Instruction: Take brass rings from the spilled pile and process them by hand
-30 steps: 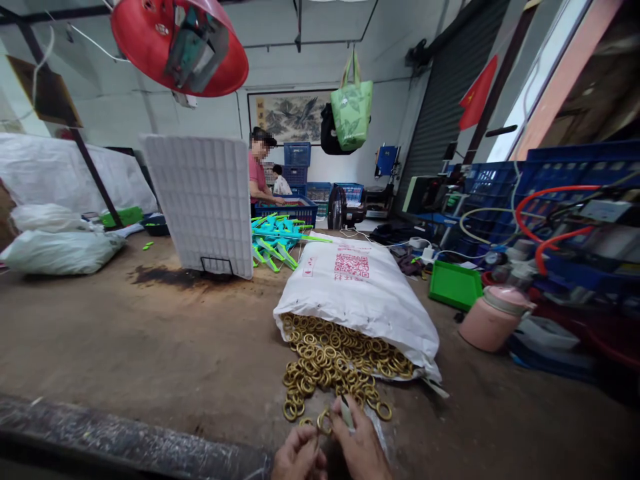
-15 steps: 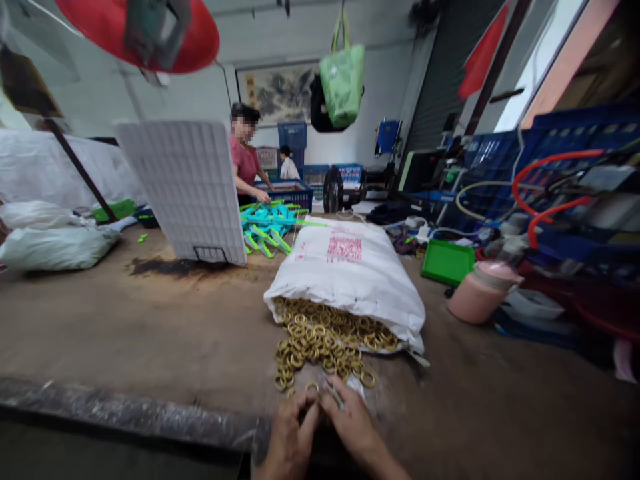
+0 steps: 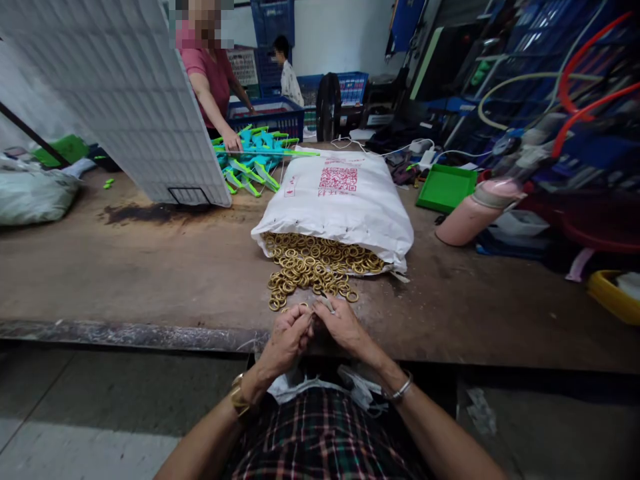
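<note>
My left hand [image 3: 287, 337] is closed in a pinch at the table's front edge; what its fingertips hold is too small and hidden to name. Beside it my right hand [image 3: 347, 328] grips a small, slim tool [image 3: 326, 303] with a pale body and a dark tip. The fingertips of both hands nearly meet. Just beyond them lies a loose pile of brass-coloured rings [image 3: 300, 273], spilling from the open mouth of a white woven sack [image 3: 340, 207] with red print. One or two rings lie right by my left fingers.
A white ribbed panel [image 3: 135, 120] stands on the brown table [image 3: 150, 280] at left. Behind the sack are turquoise and green plastic pieces [image 3: 255, 160], with a co-worker's hand on them. To the right are a green tray [image 3: 447, 188], a pink bottle [image 3: 467, 217] and a yellow basin [image 3: 614, 297].
The view has tilted down, bringing my forearms and lap into sight. Both hands stay together in front of the rings, with the small tool still in my right hand.
</note>
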{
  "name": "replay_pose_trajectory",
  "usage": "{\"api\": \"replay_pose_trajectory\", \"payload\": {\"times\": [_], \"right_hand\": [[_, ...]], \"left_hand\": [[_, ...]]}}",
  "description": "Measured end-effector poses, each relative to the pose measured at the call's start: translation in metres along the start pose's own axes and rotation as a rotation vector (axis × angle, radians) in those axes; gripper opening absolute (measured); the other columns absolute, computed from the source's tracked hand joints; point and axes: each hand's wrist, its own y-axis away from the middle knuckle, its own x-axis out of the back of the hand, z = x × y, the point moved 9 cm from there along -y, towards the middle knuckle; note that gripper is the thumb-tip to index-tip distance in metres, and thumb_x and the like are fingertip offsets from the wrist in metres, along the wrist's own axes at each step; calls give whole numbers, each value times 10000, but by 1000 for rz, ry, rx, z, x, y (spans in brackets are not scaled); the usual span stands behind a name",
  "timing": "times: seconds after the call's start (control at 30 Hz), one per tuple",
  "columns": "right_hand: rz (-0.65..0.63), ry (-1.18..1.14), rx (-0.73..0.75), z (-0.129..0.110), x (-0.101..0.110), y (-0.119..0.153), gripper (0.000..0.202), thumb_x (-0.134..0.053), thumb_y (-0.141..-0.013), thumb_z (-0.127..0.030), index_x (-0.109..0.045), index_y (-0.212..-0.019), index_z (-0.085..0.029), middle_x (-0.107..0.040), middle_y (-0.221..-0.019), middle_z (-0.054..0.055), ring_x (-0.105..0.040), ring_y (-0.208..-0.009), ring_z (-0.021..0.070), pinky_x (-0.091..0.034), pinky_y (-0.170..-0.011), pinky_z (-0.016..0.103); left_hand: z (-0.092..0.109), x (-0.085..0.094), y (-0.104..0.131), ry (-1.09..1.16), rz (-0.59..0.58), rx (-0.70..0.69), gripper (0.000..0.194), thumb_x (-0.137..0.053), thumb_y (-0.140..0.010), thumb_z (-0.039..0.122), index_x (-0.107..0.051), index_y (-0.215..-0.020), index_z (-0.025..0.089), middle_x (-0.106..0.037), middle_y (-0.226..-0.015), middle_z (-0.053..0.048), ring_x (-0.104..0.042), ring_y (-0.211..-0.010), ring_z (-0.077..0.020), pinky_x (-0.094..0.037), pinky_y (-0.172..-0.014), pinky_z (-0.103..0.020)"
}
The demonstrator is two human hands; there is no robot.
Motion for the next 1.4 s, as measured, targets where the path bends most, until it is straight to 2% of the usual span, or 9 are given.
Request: {"api": "replay_pose_trajectory", "payload": {"times": [0.2, 0.57, 0.63, 0.73, 0.9, 1.2, 1.4], "right_hand": [[-9, -4, 20, -4, -1, -1, 237, -419, -804, -351, -489, -658, -178, -501, -614, -41, -436, -588, 94, -345, -566, 213], [-33, -41, 1, -3, -5, -3, 251, -403, -820, -348, -491, -655, -181, -508, -601, -33, -461, -570, 98, -369, -563, 212], [-2, 42, 22, -3, -1, -3, 253, -387, -838, -340, -505, -679, -182, -517, -601, -31, -473, -575, 101, -368, -576, 213], [45, 310, 88, -7, 6, 1, 228, -373, -851, -298, -539, -745, -183, -540, -617, -16, -471, -577, 111, -337, -575, 219], [-96, 679, 178, -6, -12, 11, 188, -396, -781, -150, -578, -812, -184, -587, -658, 17, -489, -601, 134, -279, -570, 238], [-137, 827, 166, -2, -19, 11, 261, -365, -785, -132, -586, -915, -180, -640, -720, 43, -532, -619, 157, -248, -560, 262], [-158, 875, 123, 2, -21, 12, 278, -373, -777, -124, -568, -971, -169, -660, -755, 64, -563, -653, 171, -252, -569, 268]], "left_hand": [[-4, -2, 0, 203, -44, 33, 340, -622, -718, 460, -455, -738, 164, -438, -569, 69, -271, -383, -9, -190, -355, -140], [-4, 0, 2, 269, -45, 41, 322, -650, -704, 422, -490, -760, 148, -462, -573, 58, -315, -389, -13, -192, -363, -150], [-5, 3, 3, 264, -16, 39, 337, -656, -692, 435, -490, -765, 151, -471, -575, 59, -319, -385, -13, -194, -364, -152], [-3, 10, 2, 239, 65, 25, 367, -656, -678, 464, -496, -790, 153, -475, -563, 66, -312, -370, -12, -197, -358, -150], [-2, 16, 1, 156, 129, 0, 366, -637, -684, 479, -495, -771, 153, -496, -562, 59, -339, -371, -17, -205, -353, -152], [4, 18, 3, 1, 171, -57, 311, -586, -732, 447, -482, -705, 154, -476, -536, 58, -339, -386, -25, -237, -378, -163], [-3, 18, -1, -5, 144, -55, 322, -560, -754, 465, -469, -704, 161, -445, -512, 68, -307, -372, -27, -216, -365, -165]]}}
